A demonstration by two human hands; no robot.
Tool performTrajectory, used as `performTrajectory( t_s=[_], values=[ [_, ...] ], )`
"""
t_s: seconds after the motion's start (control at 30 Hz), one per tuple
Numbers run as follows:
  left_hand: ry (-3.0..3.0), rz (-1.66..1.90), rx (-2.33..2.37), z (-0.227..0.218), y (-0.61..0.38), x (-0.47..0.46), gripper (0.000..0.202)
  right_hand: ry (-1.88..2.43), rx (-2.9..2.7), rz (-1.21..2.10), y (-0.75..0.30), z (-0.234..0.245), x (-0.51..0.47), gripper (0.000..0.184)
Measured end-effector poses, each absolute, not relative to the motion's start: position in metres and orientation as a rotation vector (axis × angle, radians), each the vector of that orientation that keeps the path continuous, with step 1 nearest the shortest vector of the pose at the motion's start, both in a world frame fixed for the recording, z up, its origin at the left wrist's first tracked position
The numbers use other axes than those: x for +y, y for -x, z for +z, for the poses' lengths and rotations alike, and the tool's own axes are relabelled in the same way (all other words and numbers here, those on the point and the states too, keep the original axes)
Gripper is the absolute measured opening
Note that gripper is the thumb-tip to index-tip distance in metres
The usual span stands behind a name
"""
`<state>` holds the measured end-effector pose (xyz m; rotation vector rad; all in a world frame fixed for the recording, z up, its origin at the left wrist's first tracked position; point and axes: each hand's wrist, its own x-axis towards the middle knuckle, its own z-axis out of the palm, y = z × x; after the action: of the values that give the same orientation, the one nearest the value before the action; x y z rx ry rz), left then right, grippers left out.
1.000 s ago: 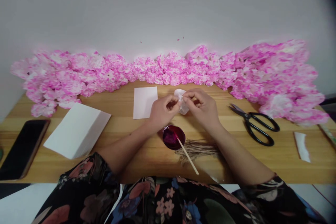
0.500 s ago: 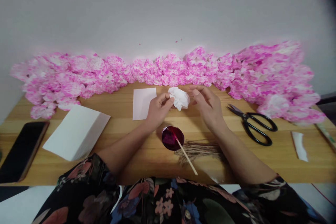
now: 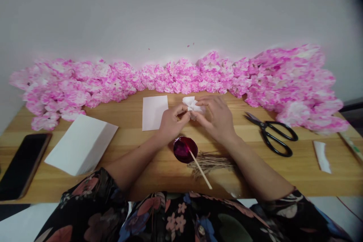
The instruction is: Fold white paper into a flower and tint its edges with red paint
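A small white tissue flower (image 3: 191, 104) is held above the wooden table (image 3: 136, 151) between both hands. My left hand (image 3: 169, 124) pinches its base from the left. My right hand (image 3: 215, 118) grips it from the right, fingers closed over its petals. Just below the hands stands a small cup of dark red dye (image 3: 185, 149) with a wooden stick (image 3: 200, 168) leaning out of it. A bundle of brown twine (image 3: 211, 163) lies beside the cup.
A long row of pink-and-white tissue flowers (image 3: 181, 77) lines the wall. A white paper sheet (image 3: 154, 112), a stack of white tissue (image 3: 81, 144), a black phone (image 3: 22, 164), black scissors (image 3: 272, 133) and a paper scrap (image 3: 321, 155) lie on the table.
My right hand, lifted off the flower half a second ago, has closed back onto it. The flower has turned and sits lower between the two hands.
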<state>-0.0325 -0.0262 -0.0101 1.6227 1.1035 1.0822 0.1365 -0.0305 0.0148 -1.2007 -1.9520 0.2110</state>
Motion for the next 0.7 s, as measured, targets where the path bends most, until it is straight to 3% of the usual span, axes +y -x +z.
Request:
performTrajectory(
  t_s=[0.1, 0.27, 0.43, 0.53, 0.7],
  values=[
    [-1.64, 1.056, 1.13, -0.011, 0.032, -0.026, 0.015, 1.251, -1.822, 0.353, -0.136, 0.01, -0.028, 0.009],
    [-1.508, 1.064, 1.112, -0.011, 0.033, -0.023, 0.019, 1.33, -1.413, 0.842, -0.137, 0.002, -0.023, 0.018],
    [-1.569, 0.963, 1.087, -0.004, 0.034, -0.024, 0.031, 1.329, -1.555, 0.707, -0.133, 0.008, -0.029, 0.014],
    [-1.659, 0.917, 1.133, -0.005, 0.032, -0.026, 0.026, 1.309, -1.63, 0.665, -0.132, 0.012, -0.032, 0.015],
    [-1.378, 1.014, 1.054, -0.005, 0.031, -0.022, 0.02, 1.26, -1.535, 0.718, -0.139, 0.016, -0.03, 0.035]
  ],
)
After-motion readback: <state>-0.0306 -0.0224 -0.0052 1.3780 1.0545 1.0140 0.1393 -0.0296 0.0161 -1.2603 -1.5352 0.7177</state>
